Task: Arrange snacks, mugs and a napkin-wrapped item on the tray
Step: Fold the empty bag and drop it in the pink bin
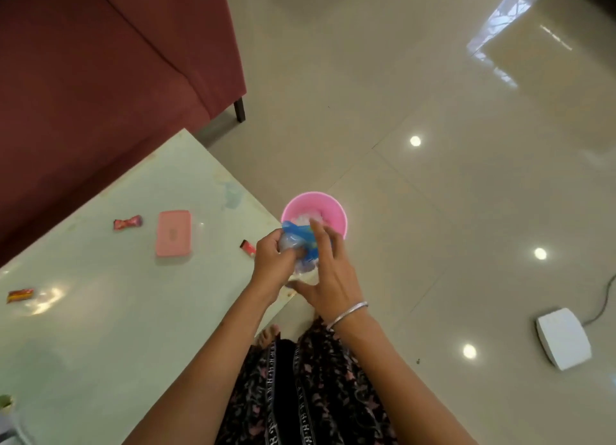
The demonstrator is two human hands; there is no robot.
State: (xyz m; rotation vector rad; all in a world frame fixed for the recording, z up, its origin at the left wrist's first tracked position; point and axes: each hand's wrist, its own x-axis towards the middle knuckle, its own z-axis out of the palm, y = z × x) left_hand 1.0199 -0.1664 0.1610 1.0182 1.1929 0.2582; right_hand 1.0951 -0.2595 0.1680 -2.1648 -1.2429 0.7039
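Both forearms reach forward from the bottom edge, over a dark patterned garment (310, 394) and bare toes (268, 333) on the tiled floor (450, 194).

Farthest left on the pale green worktop (100, 328) lies a red and yellow snack wrapper (20, 295). Further right sits a small pink and red wrapped sweet (128, 222), then a flat pink case (173, 233), then the end of a red snack bar (248, 247), partly hidden by the left wrist. A maroon sofa (100, 77) stands behind the worktop.

At the worktop's right corner, the left hand (271, 261) curls its fingers (289, 252) round a crumpled clear and blue plastic wrapper (300, 244), gripping it from the left. The right hand (328, 277) comes in from the right with fingers spread and mostly straight; its forefinger lies across the top of the wrapper, touching it, while the thumb points left beneath. A silver bangle (346, 315) circles the right wrist. The wrapper sits between the two hands, just above the near rim of a pink bin (330, 207) on the floor, which holds something white and crumpled.

Far right on the floor rests a white box (563, 339) with a grey cable.
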